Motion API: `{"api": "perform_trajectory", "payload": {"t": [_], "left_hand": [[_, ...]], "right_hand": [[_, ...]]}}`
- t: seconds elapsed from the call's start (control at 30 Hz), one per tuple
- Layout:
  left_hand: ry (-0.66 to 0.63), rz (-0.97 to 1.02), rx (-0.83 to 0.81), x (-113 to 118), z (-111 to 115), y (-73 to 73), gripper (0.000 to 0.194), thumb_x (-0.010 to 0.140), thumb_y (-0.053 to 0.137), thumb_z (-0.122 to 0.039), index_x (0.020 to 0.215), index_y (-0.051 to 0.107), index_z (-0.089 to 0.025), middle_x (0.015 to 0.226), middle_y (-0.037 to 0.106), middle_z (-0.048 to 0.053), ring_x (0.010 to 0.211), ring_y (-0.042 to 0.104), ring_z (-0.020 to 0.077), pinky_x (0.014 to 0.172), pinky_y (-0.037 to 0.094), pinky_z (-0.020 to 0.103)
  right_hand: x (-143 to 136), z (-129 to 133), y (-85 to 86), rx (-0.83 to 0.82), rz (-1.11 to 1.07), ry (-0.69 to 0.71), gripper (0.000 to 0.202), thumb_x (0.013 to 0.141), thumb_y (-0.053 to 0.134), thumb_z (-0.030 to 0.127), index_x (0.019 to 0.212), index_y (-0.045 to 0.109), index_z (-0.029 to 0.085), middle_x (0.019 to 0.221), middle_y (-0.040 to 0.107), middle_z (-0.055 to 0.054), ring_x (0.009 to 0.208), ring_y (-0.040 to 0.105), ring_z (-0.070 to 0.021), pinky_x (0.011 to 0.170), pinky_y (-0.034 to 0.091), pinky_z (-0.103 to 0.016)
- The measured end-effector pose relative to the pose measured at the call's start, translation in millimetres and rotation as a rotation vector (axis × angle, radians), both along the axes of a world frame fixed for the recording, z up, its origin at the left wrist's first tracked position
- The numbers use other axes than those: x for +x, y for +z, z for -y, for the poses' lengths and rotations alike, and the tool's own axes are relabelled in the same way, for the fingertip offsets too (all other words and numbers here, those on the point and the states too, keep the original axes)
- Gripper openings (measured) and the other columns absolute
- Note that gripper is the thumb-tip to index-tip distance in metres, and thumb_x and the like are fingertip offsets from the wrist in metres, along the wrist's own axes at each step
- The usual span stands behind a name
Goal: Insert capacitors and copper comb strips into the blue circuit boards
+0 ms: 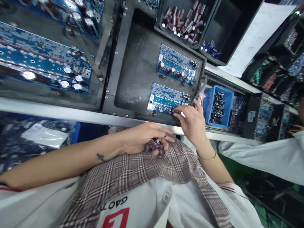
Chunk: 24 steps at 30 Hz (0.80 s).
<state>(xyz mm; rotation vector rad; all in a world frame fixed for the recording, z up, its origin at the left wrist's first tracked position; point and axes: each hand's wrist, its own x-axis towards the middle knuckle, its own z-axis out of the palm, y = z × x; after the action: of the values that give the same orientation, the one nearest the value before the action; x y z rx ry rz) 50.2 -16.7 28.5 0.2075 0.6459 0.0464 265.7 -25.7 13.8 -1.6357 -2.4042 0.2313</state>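
Maroon, glossy cylinders (152, 145) sit clasped in your left hand (144, 135). Beyond it, your right hand (193, 123) bends over the flat blue circuit board (163, 98), its grip unclear; right of that hand stands a smooth plastic bin (209, 103).

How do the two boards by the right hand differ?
The far board has a row of brown cylinders; the near board shows no such row. The right hand is at the near board's edge; no hand is at the far board. Both are blue and lie flat.
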Motion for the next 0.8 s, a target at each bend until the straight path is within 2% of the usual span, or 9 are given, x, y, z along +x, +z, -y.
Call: {"api": "perform_trajectory", "payload": {"t": [0.17, 0.3, 0.47, 0.57, 0.67, 0.73, 0.8], "left_hand": [[0.033, -0.028, 0.034, -3, 0, 1.1, 0.029, 0.098, 0.044, -0.029, 0.112, 0.058, -0.008, 0.103, 0.070, 0.017, 0.062, 0.063, 0.0125, 0.041, 0.048, 0.019], [0.030, -0.062, -0.005, -3, 1, 0.2, 0.026, 0.098, 0.042, -0.028, 0.108, 0.058, -0.010, 0.090, 0.069, 0.011, 0.070, 0.067, 0.0183, 0.050, 0.057, 0.029], [0.096, -0.053, 0.020, -4, 4, -1.3, 0.028, 0.099, 0.040, -0.033, 0.095, 0.057, -0.011, 0.075, 0.063, 0.007, 0.059, 0.059, 0.0125, 0.040, 0.047, 0.019], [0.184, -0.055, -0.041, -6, 5, -0.9, 0.028, 0.099, 0.041, -0.037, 0.090, 0.056, -0.014, 0.072, 0.056, 0.002, 0.053, 0.051, 0.0085, 0.034, 0.036, 0.014], [0.227, -0.008, -0.095, -7, 4, -0.9, 0.032, 0.097, 0.045, -0.041, 0.083, 0.055, -0.014, 0.070, 0.050, 0.000, 0.051, 0.049, 0.0071, 0.034, 0.032, 0.013], [0.266, -0.011, -0.104, -6, 3, -1.4, 0.034, 0.097, 0.045, -0.040, 0.081, 0.056, -0.013, 0.071, 0.051, 0.000, 0.053, 0.052, 0.0077, 0.036, 0.036, 0.014], [0.316, -0.055, -0.097, -6, 4, -2.2, 0.032, 0.099, 0.042, -0.034, 0.084, 0.059, -0.012, 0.077, 0.056, 0.003, 0.060, 0.058, 0.0103, 0.043, 0.046, 0.019]], "right_hand": [[-4, -1, 3.4, 0.055, 0.056, 0.031, 0.012, 0.095, 0.052, 0.026, 0.102, 0.061, 0.023, 0.097, 0.073, 0.001, 0.089, 0.067, -0.0152, 0.115, 0.029, -0.047], [-5, -2, 5.5, 0.068, 0.097, 0.060, 0.011, 0.094, 0.054, 0.026, 0.102, 0.061, 0.022, 0.096, 0.073, 0.001, 0.087, 0.068, -0.0146, 0.115, 0.029, -0.048], [0, -5, 3.6, 0.084, 0.145, 0.223, 0.015, 0.095, 0.053, 0.022, 0.108, 0.061, 0.022, 0.101, 0.073, -0.001, 0.102, 0.066, -0.0156, 0.118, 0.026, -0.049], [-3, -4, 11.9, 0.066, 0.023, 0.205, 0.020, 0.094, 0.055, 0.024, 0.114, 0.060, 0.025, 0.106, 0.073, 0.000, 0.106, 0.065, -0.0156, 0.117, 0.027, -0.049], [-17, 0, 27.8, -0.069, -0.182, 0.144, 0.028, 0.093, 0.058, 0.028, 0.121, 0.058, 0.026, 0.115, 0.070, -0.002, 0.110, 0.064, -0.0159, 0.114, 0.034, -0.046], [-27, 1, 34.1, -0.157, -0.241, 0.164, 0.024, 0.093, 0.057, 0.026, 0.117, 0.060, 0.026, 0.112, 0.071, 0.000, 0.109, 0.064, -0.0146, 0.114, 0.036, -0.043], [-33, -1, 32.0, -0.120, -0.186, 0.141, 0.017, 0.094, 0.054, 0.025, 0.109, 0.063, 0.025, 0.104, 0.072, 0.001, 0.104, 0.065, -0.0145, 0.114, 0.034, -0.044]]}}
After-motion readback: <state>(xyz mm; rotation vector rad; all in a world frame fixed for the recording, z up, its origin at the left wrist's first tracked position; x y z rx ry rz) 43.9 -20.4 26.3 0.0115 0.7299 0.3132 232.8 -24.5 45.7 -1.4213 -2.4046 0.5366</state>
